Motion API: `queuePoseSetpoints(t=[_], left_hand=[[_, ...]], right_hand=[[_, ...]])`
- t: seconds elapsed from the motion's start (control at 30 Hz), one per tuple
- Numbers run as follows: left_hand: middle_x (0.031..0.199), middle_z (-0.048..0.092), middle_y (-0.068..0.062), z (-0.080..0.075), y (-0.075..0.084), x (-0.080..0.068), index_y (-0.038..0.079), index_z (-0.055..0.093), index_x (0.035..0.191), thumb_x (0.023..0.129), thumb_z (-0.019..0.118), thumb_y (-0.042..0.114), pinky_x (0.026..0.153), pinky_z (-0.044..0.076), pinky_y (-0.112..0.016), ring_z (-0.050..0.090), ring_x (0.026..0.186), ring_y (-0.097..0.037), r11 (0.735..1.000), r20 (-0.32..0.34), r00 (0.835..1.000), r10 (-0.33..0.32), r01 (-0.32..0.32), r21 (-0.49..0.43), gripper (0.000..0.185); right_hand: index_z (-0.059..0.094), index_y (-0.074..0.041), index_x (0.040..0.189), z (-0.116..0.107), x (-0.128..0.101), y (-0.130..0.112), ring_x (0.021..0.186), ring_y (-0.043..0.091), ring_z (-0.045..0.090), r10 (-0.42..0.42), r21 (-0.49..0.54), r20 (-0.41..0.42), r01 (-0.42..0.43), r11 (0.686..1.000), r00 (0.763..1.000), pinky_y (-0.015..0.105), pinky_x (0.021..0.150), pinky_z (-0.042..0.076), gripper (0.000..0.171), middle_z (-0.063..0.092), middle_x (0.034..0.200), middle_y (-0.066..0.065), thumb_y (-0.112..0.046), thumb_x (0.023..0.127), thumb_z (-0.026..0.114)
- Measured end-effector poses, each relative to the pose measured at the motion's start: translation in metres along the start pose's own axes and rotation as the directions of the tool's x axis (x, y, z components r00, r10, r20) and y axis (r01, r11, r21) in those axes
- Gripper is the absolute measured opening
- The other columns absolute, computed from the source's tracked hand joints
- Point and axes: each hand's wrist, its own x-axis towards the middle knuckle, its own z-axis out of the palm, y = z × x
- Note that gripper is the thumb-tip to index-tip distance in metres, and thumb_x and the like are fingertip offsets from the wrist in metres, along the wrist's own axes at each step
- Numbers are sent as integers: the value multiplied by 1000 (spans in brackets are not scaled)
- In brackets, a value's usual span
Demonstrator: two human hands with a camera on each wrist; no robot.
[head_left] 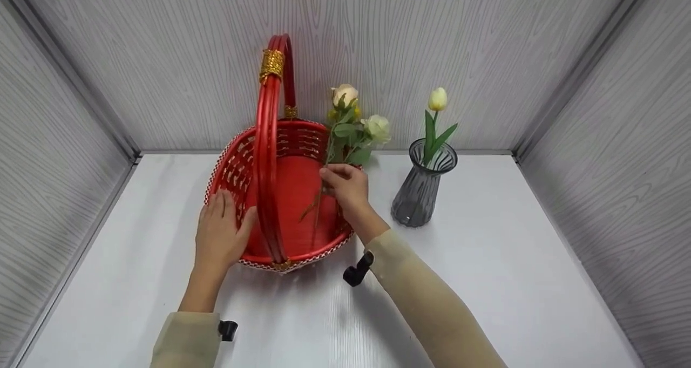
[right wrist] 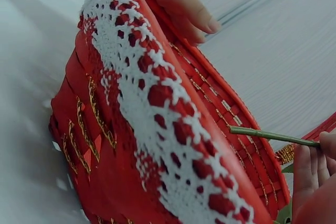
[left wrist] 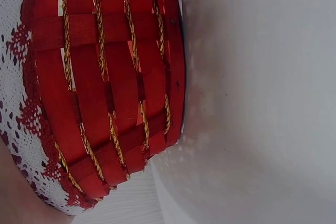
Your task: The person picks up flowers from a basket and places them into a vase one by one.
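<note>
1. Left hand (head_left: 218,233): laid flat against the near-left rim of the red basket (head_left: 237,168), fingers straight and spread, thumb hooked just inside the rim beside the handle (head_left: 268,141); nothing clamped.
2. Red woven basket: standing on the white table (head_left: 486,281), left of centre, tall handle arching front to back, gold binding near the top, white lace trim (right wrist: 142,108) along the rim, gold threads (left wrist: 107,124) running through the slats.
3. Right hand (head_left: 345,184): over the right side of the basket, fingers pinching the green stem of a flower sprig (head_left: 353,128); two cream blooms up above the far rim, stem end pointing down into the basket.
4. Hands apart, one on each side of the handle.
5. Grey ribbed glass vase (head_left: 424,187): right of the basket, near but apart, holding one yellow tulip (head_left: 438,99) upright.
</note>
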Motion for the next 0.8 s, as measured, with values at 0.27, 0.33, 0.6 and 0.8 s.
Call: queuePoseSetpoints(t=[0.27, 0.33, 0.6, 0.8], left_hand=[[159, 23, -31, 0, -1, 1, -10, 23, 153, 102, 29, 61, 122, 11, -59, 15, 150, -46, 1000, -1, 1000, 11, -11, 15, 88], [160, 22, -31, 0, -1, 2, -10, 22, 153, 102, 29, 60, 121, 10, -60, 14, 150, -46, 1000, 3, 1000, 13, -13, 13, 87], [161, 20, -30, 0, -2, 2, -9, 20, 154, 103, 29, 58, 122, 10, -59, 13, 151, -46, 1000, 18, 1000, 10, -10, 19, 85], [160, 20, -31, 1, -3, 2, -10, 21, 153, 104, 30, 55, 122, 10, -59, 13, 150, -46, 1000, 16, 1000, 16, -17, 16, 83]], right_hand=[[70, -2, 100, -14, -8, -3, 77, 22, 70, -20, 33, 11, 19, 999, 1000, 34, 72, 61, 16, 69, 87, 7, -10, 88, 76], [70, -2, 100, -17, -9, -4, 76, 23, 70, -30, 39, 10, 30, 999, 1000, 34, 71, 61, 15, 69, 86, 7, -9, 88, 76], [70, -2, 97, -29, -16, -11, 75, 23, 70, -35, 50, 4, 35, 998, 999, 34, 70, 61, 11, 69, 87, 7, -8, 89, 74], [70, -3, 98, -40, -22, -14, 71, 19, 69, -42, 38, 3, 42, 998, 999, 34, 69, 61, 11, 69, 86, 7, -9, 89, 74]])
